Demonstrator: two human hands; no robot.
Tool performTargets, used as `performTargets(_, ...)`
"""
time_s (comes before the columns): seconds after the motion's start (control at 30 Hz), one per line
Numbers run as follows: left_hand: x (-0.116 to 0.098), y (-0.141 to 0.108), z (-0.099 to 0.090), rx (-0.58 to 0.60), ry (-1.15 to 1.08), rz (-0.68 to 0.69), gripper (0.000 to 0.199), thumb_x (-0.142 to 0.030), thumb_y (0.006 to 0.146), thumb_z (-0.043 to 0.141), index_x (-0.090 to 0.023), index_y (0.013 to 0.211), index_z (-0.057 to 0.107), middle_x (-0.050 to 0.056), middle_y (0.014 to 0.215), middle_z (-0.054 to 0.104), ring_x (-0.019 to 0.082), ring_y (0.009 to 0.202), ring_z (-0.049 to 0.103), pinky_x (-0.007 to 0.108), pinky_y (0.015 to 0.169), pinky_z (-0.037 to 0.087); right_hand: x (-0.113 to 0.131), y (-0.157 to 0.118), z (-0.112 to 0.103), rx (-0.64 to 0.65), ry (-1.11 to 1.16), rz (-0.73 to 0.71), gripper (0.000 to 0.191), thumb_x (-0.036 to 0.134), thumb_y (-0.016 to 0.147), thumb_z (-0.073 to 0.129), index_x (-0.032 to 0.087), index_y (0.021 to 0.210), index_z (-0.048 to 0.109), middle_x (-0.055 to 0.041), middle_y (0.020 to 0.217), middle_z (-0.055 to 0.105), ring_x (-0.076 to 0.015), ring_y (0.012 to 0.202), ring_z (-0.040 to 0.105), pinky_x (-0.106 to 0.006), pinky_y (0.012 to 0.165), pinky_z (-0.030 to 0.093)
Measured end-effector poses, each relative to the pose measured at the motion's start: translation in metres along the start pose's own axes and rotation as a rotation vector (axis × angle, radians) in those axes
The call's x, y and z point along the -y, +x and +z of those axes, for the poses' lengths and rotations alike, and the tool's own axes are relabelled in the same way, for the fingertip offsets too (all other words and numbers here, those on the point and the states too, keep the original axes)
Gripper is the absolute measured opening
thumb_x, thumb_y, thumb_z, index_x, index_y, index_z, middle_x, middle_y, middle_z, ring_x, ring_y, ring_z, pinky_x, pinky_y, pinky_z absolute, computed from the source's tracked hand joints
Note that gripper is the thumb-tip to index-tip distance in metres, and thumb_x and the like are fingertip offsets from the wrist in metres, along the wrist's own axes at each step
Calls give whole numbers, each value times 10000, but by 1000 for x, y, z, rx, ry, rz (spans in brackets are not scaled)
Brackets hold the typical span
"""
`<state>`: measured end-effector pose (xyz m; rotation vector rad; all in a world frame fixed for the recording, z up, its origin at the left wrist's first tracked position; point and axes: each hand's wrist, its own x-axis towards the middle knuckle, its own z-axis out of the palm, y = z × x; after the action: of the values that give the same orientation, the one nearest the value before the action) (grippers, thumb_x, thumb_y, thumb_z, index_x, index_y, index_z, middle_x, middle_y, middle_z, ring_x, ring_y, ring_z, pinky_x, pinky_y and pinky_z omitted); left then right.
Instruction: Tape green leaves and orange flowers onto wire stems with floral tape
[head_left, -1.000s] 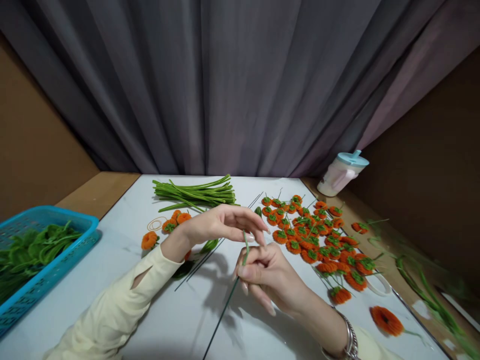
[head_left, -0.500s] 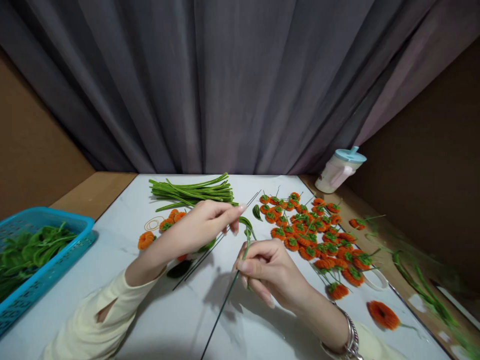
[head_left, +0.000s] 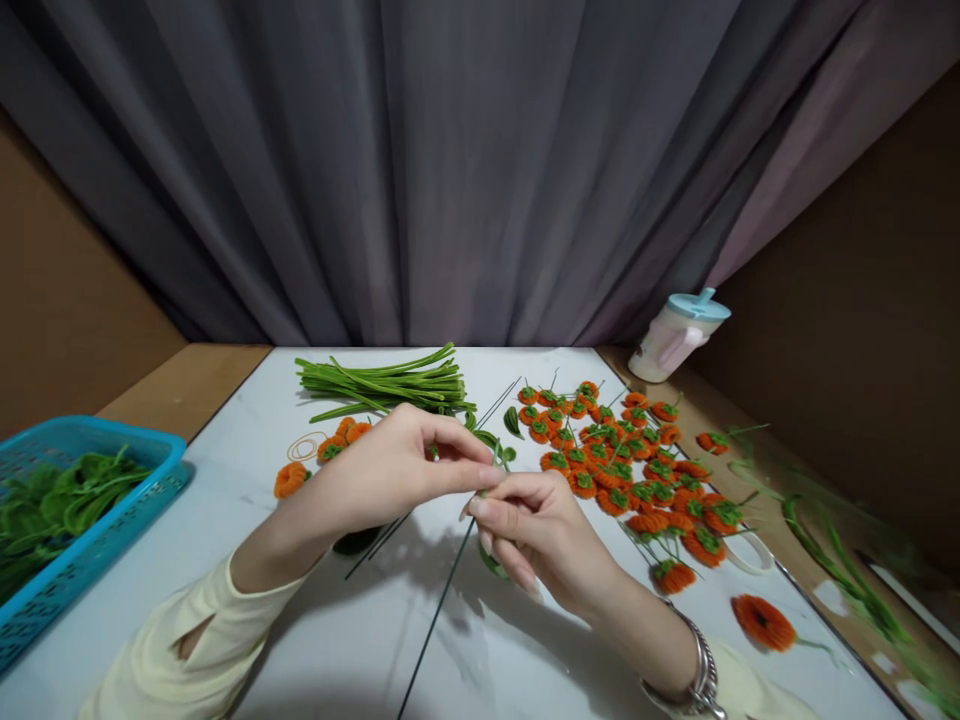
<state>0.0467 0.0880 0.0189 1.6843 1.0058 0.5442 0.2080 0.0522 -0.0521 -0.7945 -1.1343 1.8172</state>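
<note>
My right hand (head_left: 551, 540) is closed, thumb and index pinching a thin dark green wire stem (head_left: 441, 605) that slants down toward me. At its upper end is a fuzzy green pipe-cleaner leaf sprig (head_left: 508, 456), partly hidden by my fingers. My left hand (head_left: 409, 460) meets the right from the other side, its thumb and index closed at the sprig just above the right fingertips. Below my left wrist, more dark wires (head_left: 384, 538) lie on the white board. A small dark green leaf (head_left: 513, 421) lies beyond my hands.
Many orange pipe-cleaner persimmons (head_left: 615, 460) with green tops spread over the right side. Green pipe cleaners (head_left: 382, 382) lie in a bundle at the back. A blue basket (head_left: 169, 455) of leaves stands left, a lidded cup (head_left: 671, 340) back right. A white ring (head_left: 750, 552) lies right.
My left hand has come right and down from above the loose wires to the leaf sprig, its fingertips now at the right hand's. The right hand keeps its pinch on the wire stem.
</note>
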Motion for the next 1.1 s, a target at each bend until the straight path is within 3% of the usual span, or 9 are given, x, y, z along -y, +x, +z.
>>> performTargets(0.37,24,19,-7,375,-383,-101,235,-333,685,713,-109,649,651,-57,507,430,48,457,220,215,439,141,-1,-1,5,33,48,5,294,316,737,740,120,556,618,88,303,448,-14,224,335,-208,368,180)
performTargets(0.5,26,21,-9,367,-273,-18,229,-348,717,708,-120,693,701,-8,622,536,73,536,362,201,468,235,-1,-1,5,49,61,6,293,309,731,745,119,548,617,87,299,437,-17,223,339,-211,354,160)
performTargets(0.67,19,16,-15,317,-165,19,108,-229,757,676,-153,784,748,23,803,684,128,748,558,213,668,418,-4,1,2,19,45,9,289,316,741,740,119,566,620,80,317,462,-17,228,330,-217,353,181)
performTargets(0.9,17,13,-17,243,-268,-30,277,-131,691,721,-169,965,723,-8,796,711,111,718,612,195,658,453,-8,1,-2,16,42,-1,280,299,769,729,135,575,611,91,302,447,-16,231,319,-225,382,193)
performTargets(1.1,21,15,-20,343,-410,-82,368,-115,691,730,-182,1050,683,16,863,724,124,761,647,196,690,470,-8,2,-2,41,62,4,322,300,768,733,141,530,584,90,295,443,-14,226,317,-231,375,175)
